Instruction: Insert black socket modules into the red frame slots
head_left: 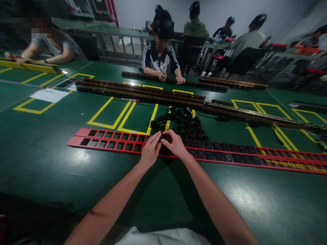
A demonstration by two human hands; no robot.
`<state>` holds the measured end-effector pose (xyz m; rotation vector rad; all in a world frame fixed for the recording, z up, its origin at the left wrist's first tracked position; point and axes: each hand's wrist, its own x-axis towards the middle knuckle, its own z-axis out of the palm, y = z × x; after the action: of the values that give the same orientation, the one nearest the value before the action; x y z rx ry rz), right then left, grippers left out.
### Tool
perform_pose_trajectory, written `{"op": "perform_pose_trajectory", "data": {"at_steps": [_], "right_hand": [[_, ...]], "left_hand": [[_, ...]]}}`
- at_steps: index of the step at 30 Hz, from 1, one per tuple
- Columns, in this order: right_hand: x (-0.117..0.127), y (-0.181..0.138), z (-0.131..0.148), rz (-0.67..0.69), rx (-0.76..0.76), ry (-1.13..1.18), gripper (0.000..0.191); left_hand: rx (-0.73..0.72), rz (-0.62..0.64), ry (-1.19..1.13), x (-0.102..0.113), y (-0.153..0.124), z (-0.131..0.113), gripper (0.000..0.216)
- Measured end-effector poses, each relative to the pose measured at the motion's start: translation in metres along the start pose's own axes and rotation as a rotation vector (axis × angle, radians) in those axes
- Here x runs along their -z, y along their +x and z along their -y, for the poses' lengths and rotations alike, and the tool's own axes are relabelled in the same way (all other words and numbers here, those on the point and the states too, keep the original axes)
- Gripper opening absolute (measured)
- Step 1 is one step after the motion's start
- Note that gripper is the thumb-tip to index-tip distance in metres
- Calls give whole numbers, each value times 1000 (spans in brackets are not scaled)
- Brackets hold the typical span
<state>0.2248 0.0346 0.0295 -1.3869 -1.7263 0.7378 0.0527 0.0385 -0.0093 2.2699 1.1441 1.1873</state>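
Two long red strips with rows of square openings lie side by side across the green table in front of me. To the right of my hands, black square inserts fill several openings. My left hand and my right hand meet above the strips, fingertips curled together around a small black part. Fingers cover most of that part, so its exact shape is hidden. Just beyond my hands lies a loose pile of black parts like those in the strips.
Long dark rails run across the table behind the pile. A red-handled screwdriver lies before them; a white sheet is at left. Across the table sits a person; another person works at far left. Yellow tape marks rectangles.
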Motion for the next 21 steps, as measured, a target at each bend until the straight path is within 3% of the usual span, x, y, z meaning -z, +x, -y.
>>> {"op": "perform_pose_trajectory", "data": {"at_steps": [10, 15, 21], "right_hand": [[-2, 2, -11, 44, 292, 84, 37], [-1, 3, -14, 12, 243, 180, 37], [-2, 1, -10, -30, 221, 110, 33]], "left_hand": [[30, -207, 19, -5, -1, 2, 33], [67, -106, 37, -7, -2, 5, 37], [66, -187, 45, -3, -1, 1, 22]]}}
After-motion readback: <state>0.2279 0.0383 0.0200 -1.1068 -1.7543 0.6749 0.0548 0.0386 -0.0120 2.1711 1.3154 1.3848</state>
